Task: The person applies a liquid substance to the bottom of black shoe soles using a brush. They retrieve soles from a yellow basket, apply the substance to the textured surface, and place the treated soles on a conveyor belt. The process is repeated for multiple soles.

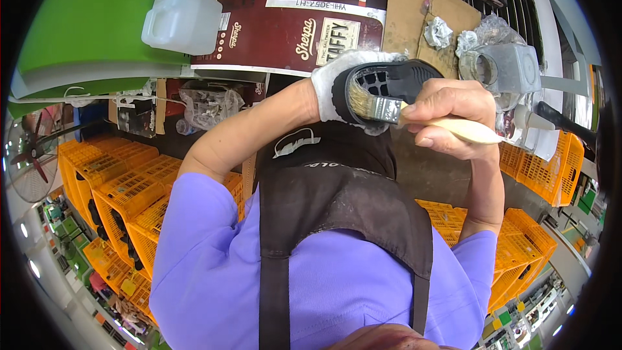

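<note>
Maroon cardboard [278,34] lies beyond the black shoe sole [392,84]; the white-gloved left hand [324,84] clasps its left end, the right hand [460,105], closed, grips 1 brush [387,109] over it. Orange crates [139,188] flank it lower down.

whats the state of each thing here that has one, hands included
Left hand: gloved, gripping the sole
Right hand: bare, closed around the brush handle
Black shoe sole: held, gridded side showing
Paintbrush: held, bristles at the sole's gridded end
White plastic jug: capped
White paper wad: crumpled
Orange crates: stacked
Fan: spinning or still, cannot tell
</note>
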Motion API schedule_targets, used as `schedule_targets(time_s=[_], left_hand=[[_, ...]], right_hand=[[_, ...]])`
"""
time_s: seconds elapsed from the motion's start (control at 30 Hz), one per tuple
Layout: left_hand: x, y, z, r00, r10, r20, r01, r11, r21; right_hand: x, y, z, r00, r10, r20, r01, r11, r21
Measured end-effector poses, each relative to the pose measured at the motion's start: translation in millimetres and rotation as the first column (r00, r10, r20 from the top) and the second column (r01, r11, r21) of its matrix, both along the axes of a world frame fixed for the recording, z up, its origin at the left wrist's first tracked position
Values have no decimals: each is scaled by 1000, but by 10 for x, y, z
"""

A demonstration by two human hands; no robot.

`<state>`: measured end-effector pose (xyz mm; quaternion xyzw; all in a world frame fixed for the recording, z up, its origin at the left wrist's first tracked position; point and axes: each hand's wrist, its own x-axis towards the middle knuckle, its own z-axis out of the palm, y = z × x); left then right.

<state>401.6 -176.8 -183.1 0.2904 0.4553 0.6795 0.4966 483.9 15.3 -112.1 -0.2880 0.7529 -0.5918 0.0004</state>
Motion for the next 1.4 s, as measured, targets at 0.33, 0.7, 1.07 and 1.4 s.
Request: schedule_targets(time_s=[0.33, 0.7, 1.07, 1.4], left_hand=[[-56, -16, -202, 941, -230, 249, 248, 968, -43], [-81, 48, -299, 935, -353, 18, 353, 930, -99], [-94, 41, -527, 817, -248, 521, 339, 937, -87], [-139, 78, -377, 539, -239, 808, 421, 907, -12]], right_hand=[[-169, 93, -36, 968, 232, 91, -233, 972, 4], [-291, 186, -34, 884, 393, 252, -412, 911, 26], [-284, 305, -71, 824, 448, 347, -492, 870, 44], [53, 664, 0, 921, 176, 347, -292, 902, 317]])
